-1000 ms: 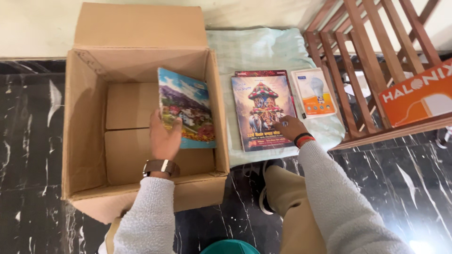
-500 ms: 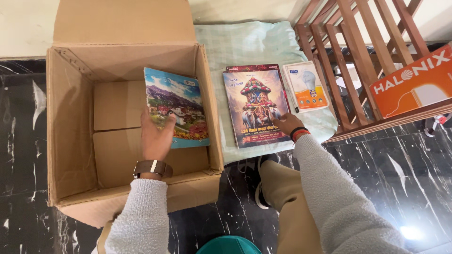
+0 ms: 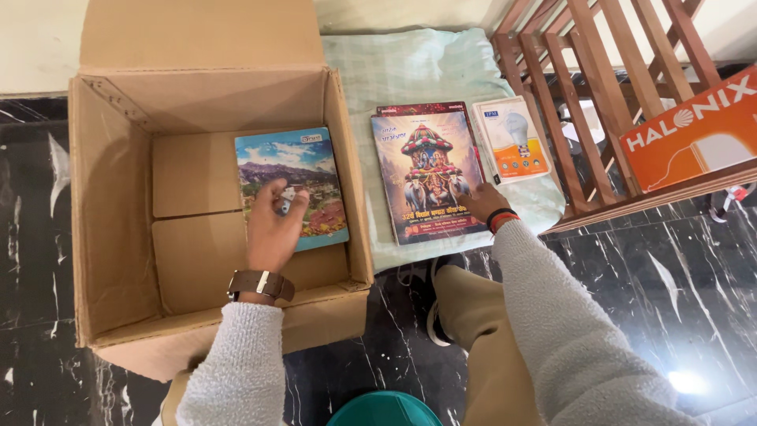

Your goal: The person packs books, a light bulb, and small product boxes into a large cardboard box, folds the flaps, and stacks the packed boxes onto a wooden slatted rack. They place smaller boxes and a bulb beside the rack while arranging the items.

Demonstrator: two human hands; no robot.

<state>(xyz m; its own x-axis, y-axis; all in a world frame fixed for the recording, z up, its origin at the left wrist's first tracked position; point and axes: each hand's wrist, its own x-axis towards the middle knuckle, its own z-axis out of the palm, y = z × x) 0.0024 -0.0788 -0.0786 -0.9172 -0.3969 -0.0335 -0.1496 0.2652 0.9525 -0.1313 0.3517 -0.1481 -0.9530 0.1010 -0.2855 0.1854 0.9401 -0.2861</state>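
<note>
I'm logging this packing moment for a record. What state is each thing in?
Cardboard box: open, flaps up.
Landscape book: flat on box bottom, under left hand.
Temple-cover magazine: closed, on pale cloth, right hand touching it.
Bulb carton: closed, beside magazine.
Wooden rack: lying tilted.

- Cardboard box (image 3: 110,205): plain brown, at 9 o'clock.
- Book (image 3: 303,170) under the left hand (image 3: 272,229): blue sky, purple hills, green and orange foreground.
- Book (image 3: 430,177) at the right hand (image 3: 481,201): dark red, with a many-coloured temple picture.
- Small carton (image 3: 516,138), 2 o'clock: white and orange.
- Cloth (image 3: 410,67), 12 o'clock: pale green.
- Floor (image 3: 694,260): black marble, white veins.
- Watch strap (image 3: 260,284): brown.
- Sleeves (image 3: 236,371): light grey.
</note>
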